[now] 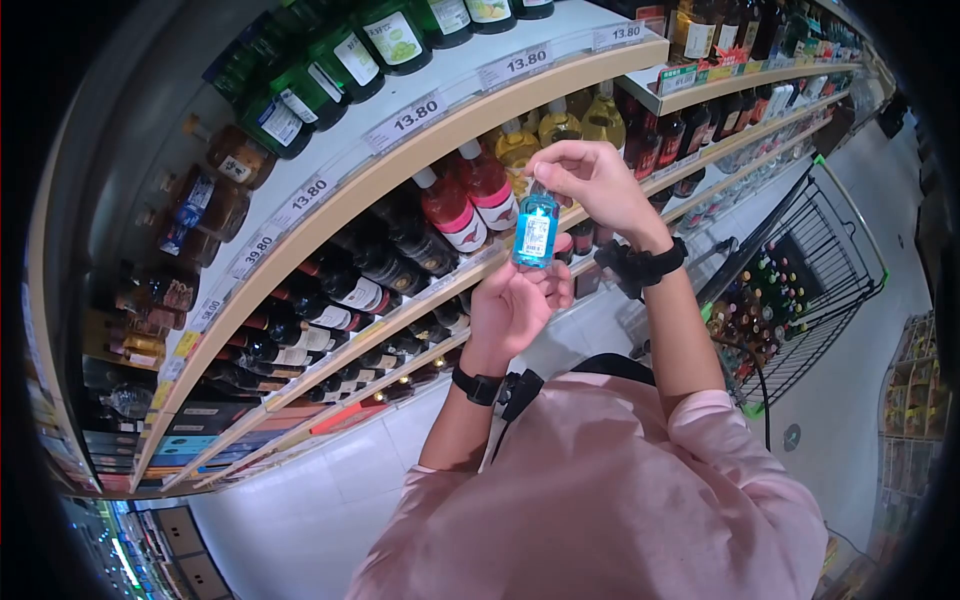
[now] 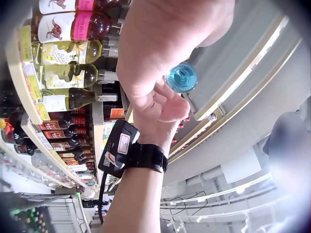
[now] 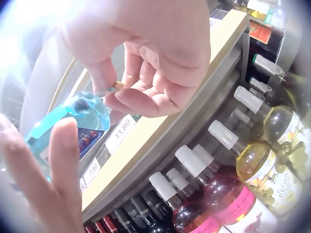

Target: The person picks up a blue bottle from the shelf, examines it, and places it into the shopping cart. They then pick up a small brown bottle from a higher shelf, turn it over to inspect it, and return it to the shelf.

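Observation:
In the head view, a small bottle of bright blue liquid with a white label hangs upright in front of the shelves. My right hand pinches it at the neck between thumb and fingertips; a tan ribbed top shows there in the right wrist view. Below, my left hand is palm up, with its fingers loosely spread around the bottle's lower end. The right wrist view shows straight left fingers beside the glass. From the left wrist, the round blue base shows uncovered.
Pink-labelled bottles and dark wine bottles line the shelf behind my hands. Above runs a shelf edge with price tags, bearing green bottles. A shopping cart stands to the right with several bottles beyond its mesh.

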